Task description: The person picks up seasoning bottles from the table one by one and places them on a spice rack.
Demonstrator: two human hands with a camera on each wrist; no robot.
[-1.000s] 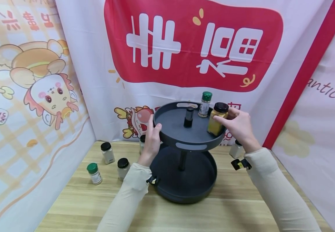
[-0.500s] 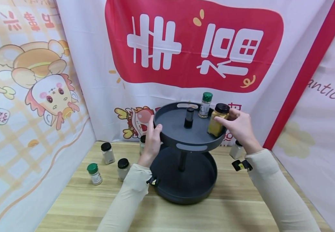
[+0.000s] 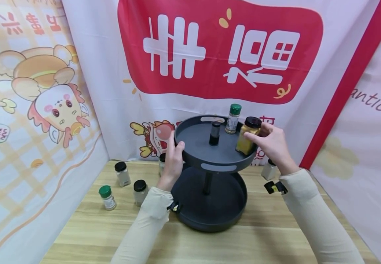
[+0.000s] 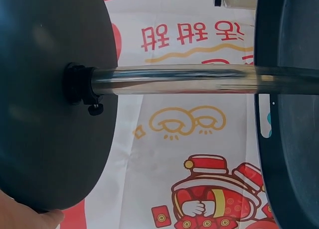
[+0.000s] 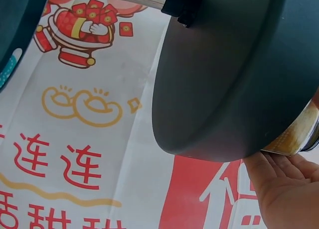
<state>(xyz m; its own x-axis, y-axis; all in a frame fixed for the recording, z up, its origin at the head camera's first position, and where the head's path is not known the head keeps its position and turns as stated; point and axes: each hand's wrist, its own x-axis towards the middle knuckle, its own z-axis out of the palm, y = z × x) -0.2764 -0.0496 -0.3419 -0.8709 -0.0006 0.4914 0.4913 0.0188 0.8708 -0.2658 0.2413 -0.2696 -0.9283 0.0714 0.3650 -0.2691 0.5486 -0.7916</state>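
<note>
A black two-tier round spice rack stands on the table, its upper tray (image 3: 200, 146) above a lower tray (image 3: 210, 220). My left hand (image 3: 173, 161) grips the left rim of the upper tray, thumb along the edge. At the right side of that tray, my right hand (image 3: 273, 145) holds a spice jar (image 3: 245, 141) with yellow contents and a black lid. The jar appears to be standing on the tray; its base contact is hard to tell. Behind it, a green-capped spice bottle (image 3: 232, 119) stands upright. In the right wrist view, the tray hides most of the jar (image 5: 294, 134).
On the wooden table at left stand a green-capped bottle (image 3: 107, 198) and black-lidded jars (image 3: 122, 175), (image 3: 140, 192). Another jar (image 3: 161, 165) is partly behind my left hand. A white jar (image 3: 268, 171) stands at right, below my right wrist. Printed cloth walls (image 3: 104, 110) enclose the table.
</note>
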